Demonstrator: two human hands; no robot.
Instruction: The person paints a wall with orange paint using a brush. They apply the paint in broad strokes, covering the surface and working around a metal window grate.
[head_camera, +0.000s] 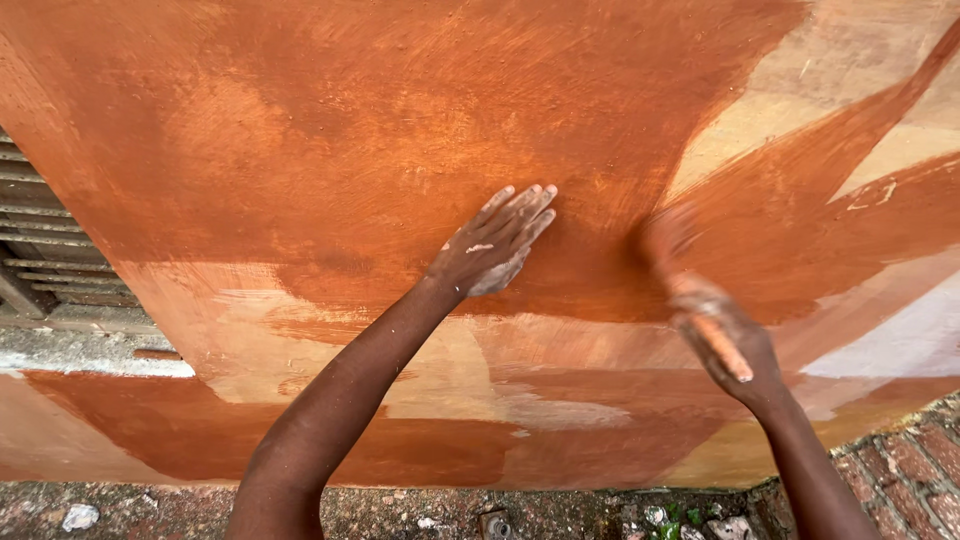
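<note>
My left hand (497, 243) lies flat against a wall (330, 130), fingers together and stretched out, with pale paint smears on its back. My right hand (728, 345) grips the handle of a paintbrush (690, 270). The brush is blurred and its orange-coated head touches the wall just right of my left hand. Most of the wall around both hands is covered in wet orange-brown paint, with tan and cream patches showing below and at the upper right.
A slatted vent (45, 245) sits in the wall at the far left above a grey ledge (90, 350). The ground below is dirt with small stones (80, 516), and brick paving (915, 455) lies at the lower right.
</note>
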